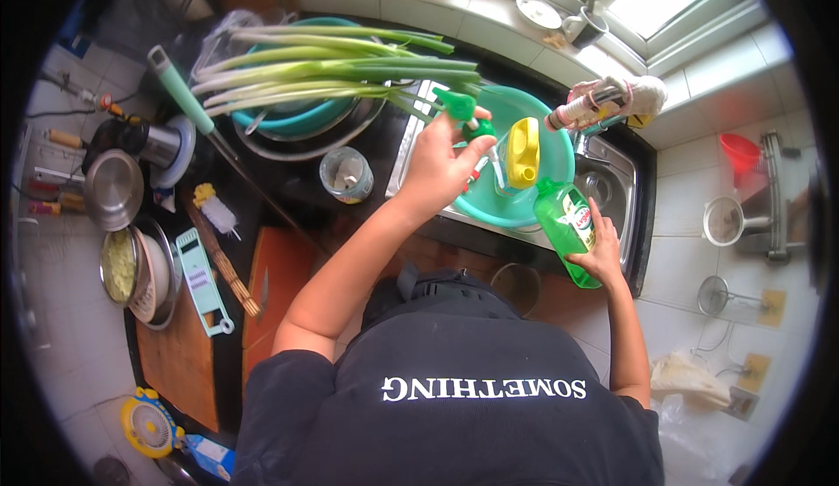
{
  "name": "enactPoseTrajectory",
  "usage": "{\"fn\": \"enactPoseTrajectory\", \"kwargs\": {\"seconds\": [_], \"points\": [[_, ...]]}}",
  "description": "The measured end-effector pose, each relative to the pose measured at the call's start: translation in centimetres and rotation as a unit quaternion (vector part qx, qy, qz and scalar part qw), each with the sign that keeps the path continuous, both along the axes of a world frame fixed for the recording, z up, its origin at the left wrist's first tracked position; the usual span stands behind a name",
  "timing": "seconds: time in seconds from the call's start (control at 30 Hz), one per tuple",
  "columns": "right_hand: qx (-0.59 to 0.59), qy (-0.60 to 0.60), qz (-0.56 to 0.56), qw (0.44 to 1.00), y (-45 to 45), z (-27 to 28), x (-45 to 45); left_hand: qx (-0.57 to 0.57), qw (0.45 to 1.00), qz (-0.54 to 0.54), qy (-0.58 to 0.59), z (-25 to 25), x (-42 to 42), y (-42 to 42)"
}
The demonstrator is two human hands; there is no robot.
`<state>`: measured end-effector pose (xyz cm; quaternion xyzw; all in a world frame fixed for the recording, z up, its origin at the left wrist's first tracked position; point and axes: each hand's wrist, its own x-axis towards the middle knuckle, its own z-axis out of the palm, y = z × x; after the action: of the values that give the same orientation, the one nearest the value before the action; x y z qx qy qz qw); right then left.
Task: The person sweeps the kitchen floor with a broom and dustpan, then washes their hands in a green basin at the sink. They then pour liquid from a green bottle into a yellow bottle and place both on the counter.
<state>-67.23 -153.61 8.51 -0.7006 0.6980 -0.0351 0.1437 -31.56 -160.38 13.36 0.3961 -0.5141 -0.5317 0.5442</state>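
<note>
My left hand (pixel 438 165) grips a green pump dispenser top (pixel 477 125), its thin tube hanging down over the basin. In my right hand (pixel 600 247) is a green translucent plastic bottle (pixel 565 227) with a printed label; its neck is uncapped and tilts toward the basin. A yellow plastic jug (pixel 524 148) without a cap stands in the turquoise plastic basin (pixel 556 119), which sits in the steel sink (pixel 623 191). Something red shows beside my left wrist, partly hidden by the hand.
Long scallions (pixel 341 70) lie across a teal bowl (pixel 288 122) left of the sink. Near them stands a glass jar (pixel 346 174). A cloth-wrapped faucet (pixel 590 102) reaches over the basin. Farther left are a mandoline grater (pixel 202 283), a knife (pixel 263 292) and cutting boards (pixel 174 368).
</note>
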Motion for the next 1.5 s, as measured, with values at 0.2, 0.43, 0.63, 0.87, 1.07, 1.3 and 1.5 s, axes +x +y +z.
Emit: {"fn": "enactPoseTrajectory", "kwargs": {"seconds": [0.2, 0.43, 0.63, 0.87, 1.07, 1.3, 1.5], "points": [[0.016, 0.080, 0.028, 0.996, -1.8, 1.8, 1.0, -0.058, 0.998, 0.031, -0.016, -0.8, -0.9, -0.2], [0.016, 0.113, 0.055, 0.992, -2.9, 2.4, 1.4, -0.049, 0.998, 0.043, -0.013, -0.6, -0.6, -0.2], [0.029, 0.157, 0.059, 0.985, -3.4, 3.5, 2.2, -0.093, 0.993, 0.069, -0.016, -1.3, -0.9, -0.4], [0.033, 0.198, 0.073, 0.977, -4.0, 4.2, 2.4, -0.098, 0.992, 0.072, -0.028, -1.4, -0.8, -0.4], [0.034, 0.211, 0.075, 0.974, -4.4, 4.7, 2.8, -0.090, 0.993, 0.073, -0.024, -1.6, -0.7, -0.5], [0.046, 0.237, 0.080, 0.967, -4.8, 5.5, 3.5, -0.097, 0.991, 0.086, -0.016, -2.3, -0.7, -0.6], [0.037, 0.261, 0.100, 0.959, -5.0, 5.6, 3.2, -0.094, 0.992, 0.082, -0.018, -2.8, -0.8, -0.7]]}}
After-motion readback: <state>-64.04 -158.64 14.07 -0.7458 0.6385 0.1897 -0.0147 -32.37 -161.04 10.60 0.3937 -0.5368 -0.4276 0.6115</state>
